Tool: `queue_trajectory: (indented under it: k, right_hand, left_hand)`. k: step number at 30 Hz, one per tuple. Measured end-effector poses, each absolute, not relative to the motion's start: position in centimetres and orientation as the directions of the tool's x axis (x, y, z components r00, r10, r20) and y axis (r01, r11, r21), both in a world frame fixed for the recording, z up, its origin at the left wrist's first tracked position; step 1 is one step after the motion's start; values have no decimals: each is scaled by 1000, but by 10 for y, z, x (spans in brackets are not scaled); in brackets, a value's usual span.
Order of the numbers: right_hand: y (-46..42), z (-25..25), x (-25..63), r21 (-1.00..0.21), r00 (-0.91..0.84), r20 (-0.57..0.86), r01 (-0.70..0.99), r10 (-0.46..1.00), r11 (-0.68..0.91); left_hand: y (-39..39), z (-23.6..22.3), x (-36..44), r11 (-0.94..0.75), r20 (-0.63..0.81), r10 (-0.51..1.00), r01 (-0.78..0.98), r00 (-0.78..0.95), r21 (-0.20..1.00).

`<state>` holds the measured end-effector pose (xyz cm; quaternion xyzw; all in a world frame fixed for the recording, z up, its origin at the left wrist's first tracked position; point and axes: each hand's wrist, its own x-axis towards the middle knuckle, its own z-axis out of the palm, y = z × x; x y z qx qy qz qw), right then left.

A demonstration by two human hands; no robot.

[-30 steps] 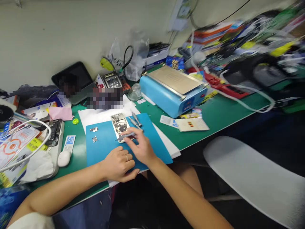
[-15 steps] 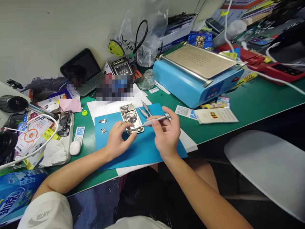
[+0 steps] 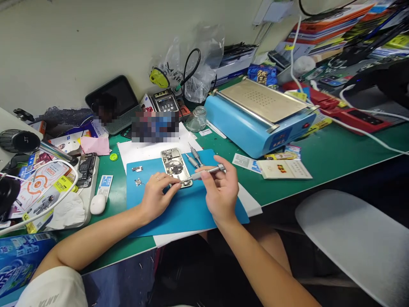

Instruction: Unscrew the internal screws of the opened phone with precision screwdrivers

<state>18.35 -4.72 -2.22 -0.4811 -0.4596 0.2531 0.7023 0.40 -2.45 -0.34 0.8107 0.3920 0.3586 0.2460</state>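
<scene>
The right hand [image 3: 223, 191] grasps a slim silver metal screwdriver [image 3: 197, 175]; left of that grip, a pale-rimmed rectangular phone shell [image 3: 175, 164] points lengthwise away, nearer the left hand [image 3: 159, 196], whose fingertip hold is unclear.

On the table [image 3: 338, 149], the mat [image 3: 188, 215] lies over sheets of paper [image 3: 150, 149]. On the mat there is the phone [image 3: 174, 160]; two parts [image 3: 137, 169] lie to its left and two screwdrivers [image 3: 193, 160] to its right. A jar [image 3: 197, 120] stands behind the mat. The machine [image 3: 236, 123] is at the far right, and a booklet [image 3: 284, 169] lies before it. The chair [image 3: 351, 238] stands near, at right.
</scene>
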Motion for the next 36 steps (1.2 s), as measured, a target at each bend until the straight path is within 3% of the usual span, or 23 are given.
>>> queue_trajectory:
  k: [23, 36]
  right_hand:
    - [-49, -21, 184, -903, 443, 418, 109, 793, 415]
    - [-49, -23, 184, -910, 471, 377, 30, 797, 413]
  left_hand:
    - [-24, -2, 6, -528, 336, 833, 448, 440, 722]
    - [-25, 0, 6, -515, 337, 843, 446, 419, 732]
